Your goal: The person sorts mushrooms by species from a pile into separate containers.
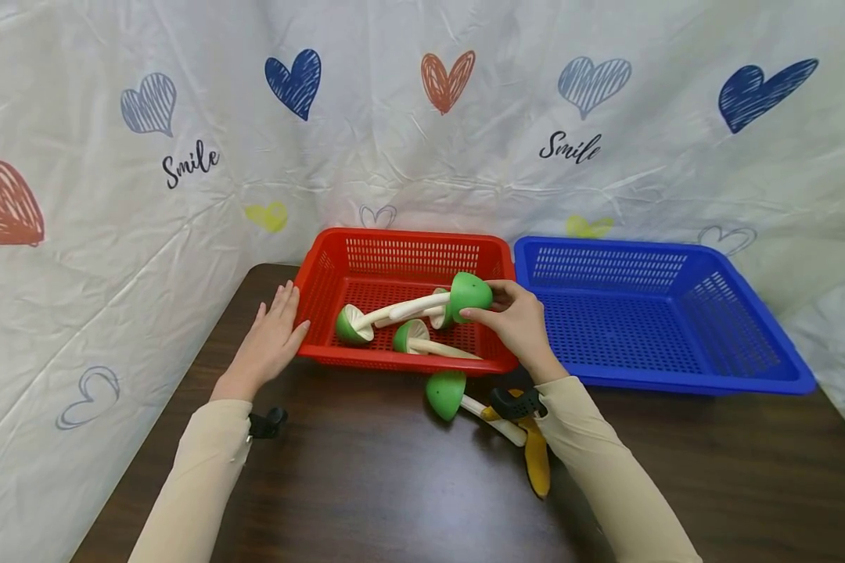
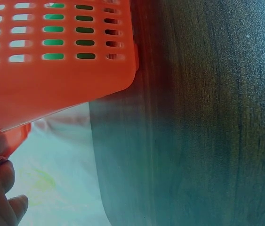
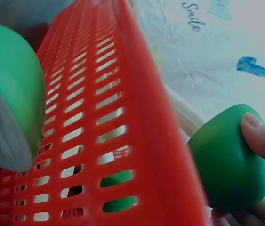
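Watching from afar, I see the left hand [image 1: 267,340] straight-fingered against the red basket [image 1: 380,360]; a harder push there could, I judge, skid it. The right hand [image 1: 524,324] pinches a mushroom [image 1: 470,295] by its cap, thumb opposing fingers, above the basket's right end; that smooth dome might slip, or its stem snag the others [image 1: 355,327] lying below. Materials, from the left: slotted red plastic, ribbed pale gills, rounded green caps on slender stems, a splayed yellow peel [image 1: 537,461] on wood-grain table [image 1: 366,469], blue latticed basket [image 1: 676,383].
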Tool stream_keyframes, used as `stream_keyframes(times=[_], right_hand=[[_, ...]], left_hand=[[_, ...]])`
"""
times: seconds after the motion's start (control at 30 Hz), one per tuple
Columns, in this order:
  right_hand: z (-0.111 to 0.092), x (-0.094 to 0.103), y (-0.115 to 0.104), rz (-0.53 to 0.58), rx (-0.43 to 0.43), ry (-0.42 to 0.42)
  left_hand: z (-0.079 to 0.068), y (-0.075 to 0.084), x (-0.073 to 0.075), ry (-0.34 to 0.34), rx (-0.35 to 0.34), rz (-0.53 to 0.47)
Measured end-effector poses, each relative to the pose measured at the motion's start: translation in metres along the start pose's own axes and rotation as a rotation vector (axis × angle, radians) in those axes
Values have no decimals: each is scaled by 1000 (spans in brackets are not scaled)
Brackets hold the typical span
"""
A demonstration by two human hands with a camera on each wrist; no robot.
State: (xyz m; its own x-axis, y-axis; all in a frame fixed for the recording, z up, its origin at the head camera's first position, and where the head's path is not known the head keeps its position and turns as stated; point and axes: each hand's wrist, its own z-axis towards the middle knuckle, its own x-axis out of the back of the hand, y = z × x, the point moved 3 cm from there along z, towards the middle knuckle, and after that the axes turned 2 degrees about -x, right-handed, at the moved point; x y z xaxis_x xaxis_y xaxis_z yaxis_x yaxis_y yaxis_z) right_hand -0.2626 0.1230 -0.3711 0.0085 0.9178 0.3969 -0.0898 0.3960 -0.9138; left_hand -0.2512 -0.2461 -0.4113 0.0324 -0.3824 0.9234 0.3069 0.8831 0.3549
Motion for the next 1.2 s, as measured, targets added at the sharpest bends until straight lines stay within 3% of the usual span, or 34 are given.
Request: stream_keyframes(times=[0.3,0.67,0.93,1.2], right_hand=[[9,-13,3,13,-29,-22],[17,-27,-3,-80,-18,15],[19,-36,-2,-239,-13,-68],[19,-34,-3,-255,28,-86]], left_hand=[[-3,0,-1,12,-12,-4],[-1,0,0,10,-4,-1],[0,1,1,13,-6,0],[1,1,1,12,-6,4]])
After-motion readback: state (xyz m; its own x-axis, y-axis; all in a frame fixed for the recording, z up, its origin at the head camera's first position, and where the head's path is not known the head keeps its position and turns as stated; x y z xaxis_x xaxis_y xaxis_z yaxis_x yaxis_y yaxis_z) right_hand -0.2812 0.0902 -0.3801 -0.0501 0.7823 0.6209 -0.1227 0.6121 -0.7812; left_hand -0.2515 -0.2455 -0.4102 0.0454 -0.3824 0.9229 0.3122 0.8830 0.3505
